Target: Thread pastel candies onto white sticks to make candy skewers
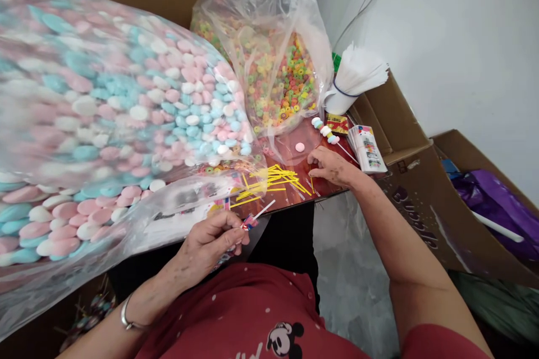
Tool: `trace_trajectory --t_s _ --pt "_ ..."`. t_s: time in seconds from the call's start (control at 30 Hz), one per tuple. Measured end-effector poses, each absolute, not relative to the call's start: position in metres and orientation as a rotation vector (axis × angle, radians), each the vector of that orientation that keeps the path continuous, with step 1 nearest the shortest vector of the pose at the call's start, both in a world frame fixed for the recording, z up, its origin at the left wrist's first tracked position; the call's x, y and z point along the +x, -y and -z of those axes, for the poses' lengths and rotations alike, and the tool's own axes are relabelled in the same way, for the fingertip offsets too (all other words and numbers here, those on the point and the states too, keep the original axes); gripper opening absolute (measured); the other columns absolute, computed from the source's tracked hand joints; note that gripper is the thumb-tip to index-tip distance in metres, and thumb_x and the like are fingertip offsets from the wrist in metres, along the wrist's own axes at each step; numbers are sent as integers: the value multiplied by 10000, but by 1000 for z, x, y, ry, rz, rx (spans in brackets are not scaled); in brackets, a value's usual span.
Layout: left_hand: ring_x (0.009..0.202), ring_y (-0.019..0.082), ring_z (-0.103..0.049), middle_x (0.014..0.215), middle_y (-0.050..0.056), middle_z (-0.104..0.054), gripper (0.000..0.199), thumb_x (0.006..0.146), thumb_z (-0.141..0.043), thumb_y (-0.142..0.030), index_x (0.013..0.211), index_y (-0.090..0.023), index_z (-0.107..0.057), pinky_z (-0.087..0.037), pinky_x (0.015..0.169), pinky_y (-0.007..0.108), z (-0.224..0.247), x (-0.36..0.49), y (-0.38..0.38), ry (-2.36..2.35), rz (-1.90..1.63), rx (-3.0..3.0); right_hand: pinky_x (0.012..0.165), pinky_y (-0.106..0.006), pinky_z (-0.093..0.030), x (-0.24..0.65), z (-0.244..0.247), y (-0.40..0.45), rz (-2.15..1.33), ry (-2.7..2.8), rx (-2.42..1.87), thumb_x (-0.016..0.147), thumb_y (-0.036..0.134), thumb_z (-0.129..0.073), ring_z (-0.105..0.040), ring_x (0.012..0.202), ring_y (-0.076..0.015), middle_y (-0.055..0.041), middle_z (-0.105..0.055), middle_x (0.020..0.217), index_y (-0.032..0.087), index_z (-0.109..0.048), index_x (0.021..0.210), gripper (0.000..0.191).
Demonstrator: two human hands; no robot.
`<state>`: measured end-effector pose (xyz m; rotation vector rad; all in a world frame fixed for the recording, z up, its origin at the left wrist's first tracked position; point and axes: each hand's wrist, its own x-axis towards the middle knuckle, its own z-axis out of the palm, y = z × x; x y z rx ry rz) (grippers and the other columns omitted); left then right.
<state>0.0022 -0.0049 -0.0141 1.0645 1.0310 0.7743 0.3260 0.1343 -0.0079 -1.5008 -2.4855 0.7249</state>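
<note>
Has at far left, low in shadow, a jumble of small wrapped pieces (92,308), and above them a large clear bag (138,112) bulging with pink, blue and white sweets. Wears a silver bracelet (125,314) on the left wrist. Clamps thumb and fingers of the left hand (204,241) on a printed wrapper (249,222) near the table's front edge, gathered around a white stick (265,210) pointing up and to the right; cannot make out the contents under the palm. Has beyond it a loose pile of yellow strips (273,179), then a clear bag of coloured rings (290,81) and a single pink sweet (299,147). Bends the fingers of the right hand (330,167) low over the red table (326,188), just beside that sweet; cannot tell whether pinching a yellow strip under the fingertips or only hovering. Has behind this hand a stick of threaded sweets (326,132), lying next to a small yellow-and-red box (337,124), then a white cup (340,100) packed with white sticks, a stack of printed packets (367,148), and open cardboard boxes (415,219) at far right, with purple plastic (497,202) inside one.
</note>
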Motion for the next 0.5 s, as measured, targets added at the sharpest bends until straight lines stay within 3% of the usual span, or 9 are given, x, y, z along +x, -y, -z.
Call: trace_trajectory --t_s 0.17,0.37,0.5 --pt "550 115 -571 677 33 -667 264 794 -713 -400 728 -160 -626 -443 525 236 13 6 6 -1036 -744 999 680 -264 -372 323 6 -134 -720 2457 -1535 708 172 -638 -483 735 -144 8 -502 812 192 -496 788 165" --pt "503 105 -571 647 18 -685 260 745 -768 -343 696 -166 -585 -440 495 223 6 10 4 -960 -906 780 585 -262 -315 328 3 -125 -771 2354 -1546 755 203 -579 -417 585 -109 45 -467 626 208 -417 650 193" --pt "484 114 -587 644 27 -706 252 712 -797 -302 685 -168 -585 -439 463 213 -2 17 4 -864 -1022 668 555 -262 -375 313 -4 -101 -702 1757 -1490 805 283 -582 -464 593 -114 23 -536 729 218 -531 833 87"
